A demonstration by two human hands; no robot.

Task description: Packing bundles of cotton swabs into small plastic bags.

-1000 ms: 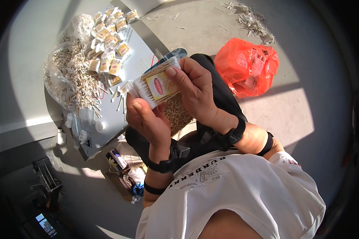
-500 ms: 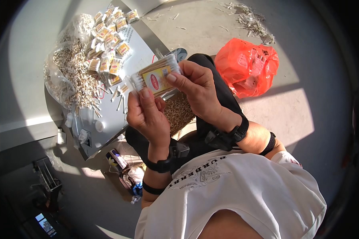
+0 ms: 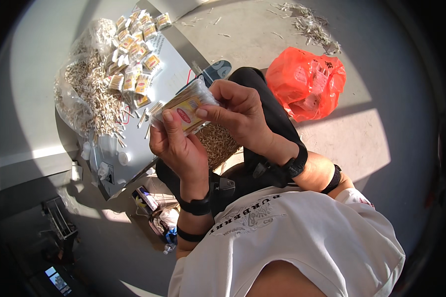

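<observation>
A clear packet of cotton swabs [image 3: 187,105] with a yellow label is held up in front of me, tilted, between both hands. My left hand [image 3: 179,148] grips its near-left end, thumb on top. At the right end, the thumb of my right hand [image 3: 240,113] presses on the label while the other fingers curl behind the packet. Below the packet, between my legs, lies a mass of loose swabs [image 3: 217,146], partly hidden by my hands. More filled packets [image 3: 142,81] are heaped on the grey table to the left.
A clear bag spilling loose swabs [image 3: 91,81] lies on the grey table [image 3: 176,54]. A small white round container [image 3: 124,158] stands near its front edge. On the floor are a red plastic bag [image 3: 302,81], scattered white scraps [image 3: 314,29] and a box of items [image 3: 166,220].
Both hands have moved the packet slightly left and toward me, and it is tilted a little more. My grip on it stays.
</observation>
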